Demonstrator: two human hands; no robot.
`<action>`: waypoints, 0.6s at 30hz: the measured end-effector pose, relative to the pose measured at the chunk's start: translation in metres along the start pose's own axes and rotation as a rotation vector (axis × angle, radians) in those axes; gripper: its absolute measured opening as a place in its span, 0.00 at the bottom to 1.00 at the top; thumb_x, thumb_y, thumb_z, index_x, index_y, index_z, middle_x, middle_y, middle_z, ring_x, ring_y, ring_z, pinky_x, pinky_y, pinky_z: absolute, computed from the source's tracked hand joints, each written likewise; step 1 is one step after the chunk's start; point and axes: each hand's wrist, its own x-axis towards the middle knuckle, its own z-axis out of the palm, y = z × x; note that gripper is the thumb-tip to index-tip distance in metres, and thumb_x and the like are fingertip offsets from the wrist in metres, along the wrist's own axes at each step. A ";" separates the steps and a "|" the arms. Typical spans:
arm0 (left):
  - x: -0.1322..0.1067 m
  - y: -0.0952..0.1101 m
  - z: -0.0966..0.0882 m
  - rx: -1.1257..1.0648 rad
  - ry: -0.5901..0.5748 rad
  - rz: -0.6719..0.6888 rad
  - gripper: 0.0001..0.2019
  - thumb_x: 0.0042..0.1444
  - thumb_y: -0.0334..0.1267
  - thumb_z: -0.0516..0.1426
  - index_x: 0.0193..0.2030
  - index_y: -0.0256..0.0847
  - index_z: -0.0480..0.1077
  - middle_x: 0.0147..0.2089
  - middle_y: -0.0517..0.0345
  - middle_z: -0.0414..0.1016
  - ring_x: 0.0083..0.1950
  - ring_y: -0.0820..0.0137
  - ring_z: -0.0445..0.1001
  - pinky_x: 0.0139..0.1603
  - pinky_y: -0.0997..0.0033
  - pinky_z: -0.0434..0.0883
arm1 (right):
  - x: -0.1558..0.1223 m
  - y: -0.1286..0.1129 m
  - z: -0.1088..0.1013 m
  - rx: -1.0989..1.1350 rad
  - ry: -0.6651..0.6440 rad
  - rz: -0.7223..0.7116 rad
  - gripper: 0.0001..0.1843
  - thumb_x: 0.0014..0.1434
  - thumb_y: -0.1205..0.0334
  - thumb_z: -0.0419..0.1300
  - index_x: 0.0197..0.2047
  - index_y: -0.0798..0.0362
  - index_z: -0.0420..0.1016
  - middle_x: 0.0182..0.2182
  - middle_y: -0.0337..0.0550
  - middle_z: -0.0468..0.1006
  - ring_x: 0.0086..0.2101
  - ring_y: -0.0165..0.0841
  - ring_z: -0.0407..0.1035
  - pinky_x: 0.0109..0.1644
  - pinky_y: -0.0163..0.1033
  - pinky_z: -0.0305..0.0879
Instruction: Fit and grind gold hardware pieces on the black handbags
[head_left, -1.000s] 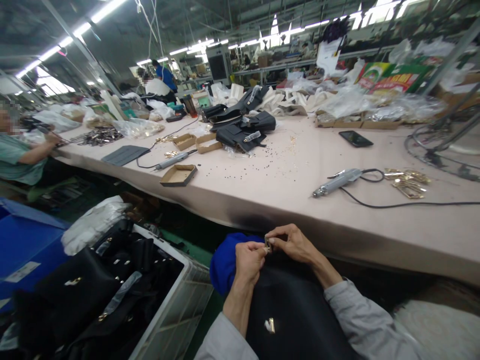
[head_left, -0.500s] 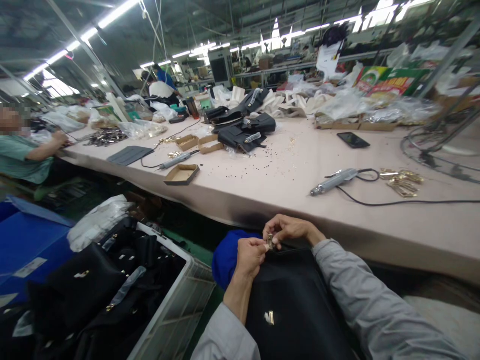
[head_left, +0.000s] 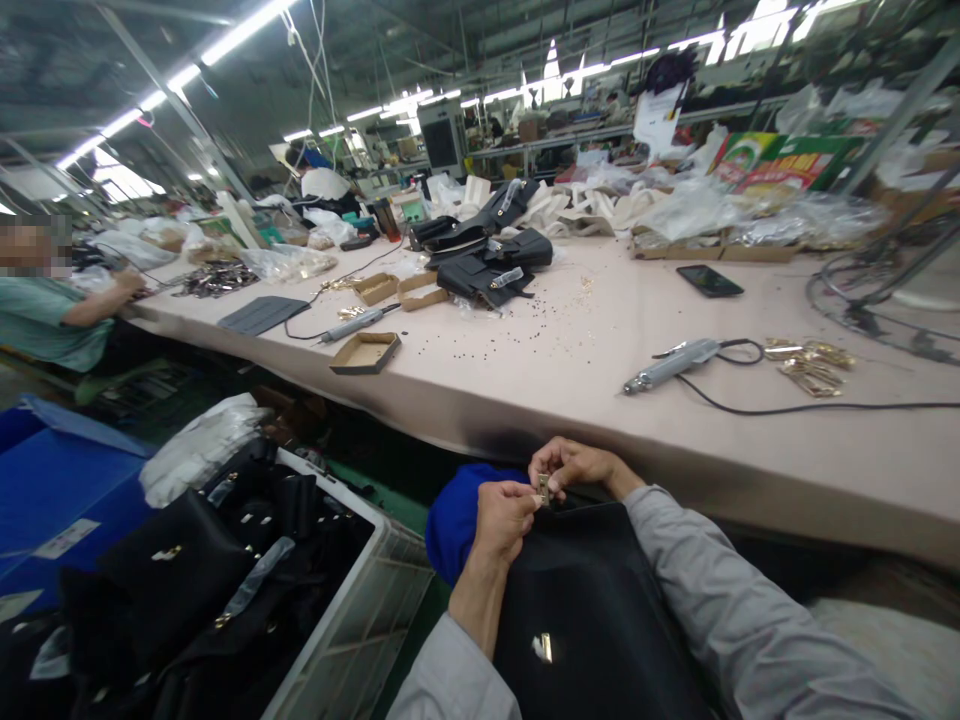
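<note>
1. Two hands meet above the top edge of a black bag [head_left: 581, 585]: your left hand [head_left: 502, 522] and right hand [head_left: 576, 467], both nearly closed, fingertips pinching one small metal fitting [head_left: 544, 488].
2. That fitting sits between your fingertips, so neither hand is nearer. Its long axis seems to run up and away from you; you cannot tell whether it touches the bag.
3. Just below both hands, the bag's dark panel slopes toward you, with a gold clasp [head_left: 547, 648] on it.
4. Beyond your hands, the table [head_left: 525, 388] presents the nearest hard edge. A blue bundle [head_left: 452, 520] sits beside your left hand; farther left stands a crate [head_left: 369, 610].
5. Freer room for moving seems to lie above your hands and toward you, over the bag.
</note>
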 end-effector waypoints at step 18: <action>0.000 -0.008 0.002 0.016 0.037 0.112 0.08 0.36 0.34 0.67 0.23 0.33 0.76 0.14 0.63 0.66 0.14 0.81 0.56 0.17 0.77 0.48 | -0.017 -0.036 0.052 -0.335 0.477 -0.003 0.13 0.58 0.57 0.70 0.42 0.57 0.87 0.29 0.44 0.82 0.27 0.32 0.72 0.33 0.35 0.68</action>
